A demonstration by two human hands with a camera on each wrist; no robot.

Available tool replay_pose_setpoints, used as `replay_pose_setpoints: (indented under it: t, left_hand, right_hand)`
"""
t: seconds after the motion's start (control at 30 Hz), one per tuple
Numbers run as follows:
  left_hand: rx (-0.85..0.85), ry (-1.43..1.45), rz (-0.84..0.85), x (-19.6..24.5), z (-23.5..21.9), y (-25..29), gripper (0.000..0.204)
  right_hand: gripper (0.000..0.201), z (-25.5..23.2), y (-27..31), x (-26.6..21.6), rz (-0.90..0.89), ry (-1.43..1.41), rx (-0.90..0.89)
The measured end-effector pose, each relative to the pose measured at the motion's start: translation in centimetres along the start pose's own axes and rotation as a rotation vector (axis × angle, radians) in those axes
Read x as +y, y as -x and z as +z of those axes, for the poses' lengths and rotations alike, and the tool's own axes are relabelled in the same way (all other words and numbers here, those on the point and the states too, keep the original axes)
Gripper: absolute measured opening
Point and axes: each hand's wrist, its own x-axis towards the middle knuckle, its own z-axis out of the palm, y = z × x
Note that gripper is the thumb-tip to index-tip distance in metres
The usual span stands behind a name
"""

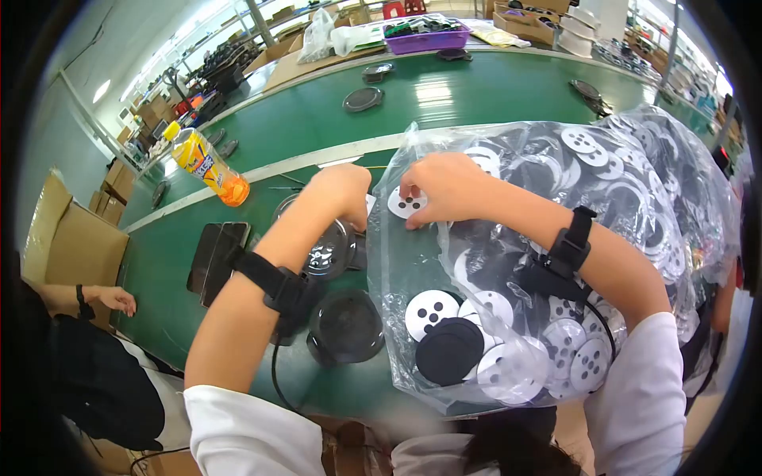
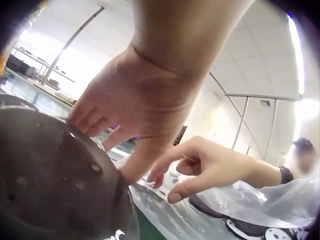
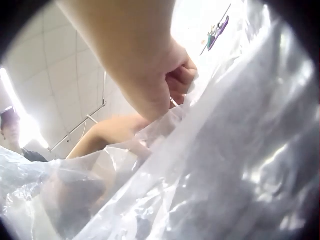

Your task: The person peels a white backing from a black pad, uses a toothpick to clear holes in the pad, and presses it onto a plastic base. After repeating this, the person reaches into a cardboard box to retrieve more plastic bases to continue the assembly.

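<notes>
My right hand (image 1: 448, 189) curls its thumb and fingers around a white disc (image 1: 407, 204) with several holes, close over the clear plastic bag (image 1: 381, 262). In the left wrist view the fingertips of this right hand (image 2: 212, 167) are right at the disc. Just left of it is my left hand (image 1: 341, 190), fingers pointing down, with a small white piece (image 1: 371, 204) at its fingertips; I cannot tell whether they pinch it. Below my left wrist lie dark round covers (image 1: 329, 254), and one dark cover (image 2: 55, 175) fills the left wrist view's lower left.
More white discs (image 1: 431, 312) and a black disc (image 1: 449, 351) lie in or on the bag. Leftward are an orange drink bottle (image 1: 210, 168), dark phones (image 1: 216, 258) and another person's hand (image 1: 117, 300). A purple basket (image 1: 429, 40) stands across the green table (image 1: 302, 131).
</notes>
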Motion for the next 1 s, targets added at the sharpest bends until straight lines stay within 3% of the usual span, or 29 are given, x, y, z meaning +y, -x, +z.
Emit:
replay_pose_setpoints:
  t: [0.03,0.07,0.17,0.27,0.33,0.37,0.4,0.43,0.47,0.53,0.6,0.73,0.8,0.83,0.87,0.93,1.0]
  left_hand:
    - [-0.033,-0.075,-0.053,1.2,-0.1,0.2,0.040]
    - [-0.031,-0.083,-0.051,1.1,0.5,0.0,0.040]
    - [0.550,-0.046,0.022,0.1,3.7,-1.0,0.009]
    - [0.665,0.178,0.054,-1.4,4.0,-1.0,0.012]
    - [0.671,0.234,0.089,-2.5,3.9,-0.9,0.012]
    - [0.837,0.369,0.069,-2.4,3.4,-0.1,0.011]
    - [1.001,0.507,0.048,-2.1,2.7,1.1,0.011]
    - [0.987,0.823,0.064,-0.5,0.8,4.3,0.010]
    - [0.996,0.822,0.063,0.4,0.3,6.1,0.010]
    - [1.146,1.149,0.214,1.7,0.5,9.1,0.012]
    - [1.156,1.291,0.345,4.0,2.1,12.0,0.015]
    - [1.177,1.441,0.347,8.6,6.8,19.7,0.025]
    - [1.052,1.807,0.475,10.6,10.4,21.9,0.033]
    - [1.098,1.869,0.462,11.7,11.4,22.7,0.037]
    - [1.140,1.938,0.439,12.8,12.4,23.5,0.040]
    - [1.273,1.697,0.242,13.9,14.7,24.7,0.024]
    - [1.130,1.916,0.157,15.0,16.1,27.0,0.014]
  right_hand:
    - [0.027,0.3,0.1,0.1,-0.011,0.011,0.001]
    - [0.027,0.4,0.2,0.0,-0.006,0.009,0.008]
    - [0.027,0.1,0.7,-0.3,-0.018,0.006,0.016]
    - [0.026,0.1,1.0,-0.3,0.014,0.078,0.053]
    - [0.022,0.2,1.0,0.4,-0.024,-0.205,0.396]
    - [0.022,-0.4,1.2,0.1,-0.027,-0.196,0.402]
    - [0.020,-1.5,1.7,-0.4,-0.026,-0.429,0.437]
    - [0.019,-2.5,2.1,-1.0,-0.026,-0.665,0.467]
    - [0.019,-3.7,2.8,-1.8,-0.034,-0.660,0.468]
    - [0.020,-5.5,4.6,-3.9,0.015,-0.957,0.363]
    - [0.018,-5.9,6.2,-6.5,-0.090,-1.126,0.347]
    - [0.016,-6.9,10.9,-12.6,-0.119,-0.806,0.161]
    - [0.020,-5.8,12.3,-14.7,-0.225,-0.679,0.175]
    - [0.020,-5.2,12.7,-15.7,-0.267,-0.605,0.199]
    - [0.021,-4.4,13.1,-16.7,-0.303,-0.539,0.216]
    - [0.026,-3.2,14.0,-18.6,-0.383,-0.509,0.182]
    - [0.031,-2.8,14.8,-20.9,-0.385,-0.398,0.210]
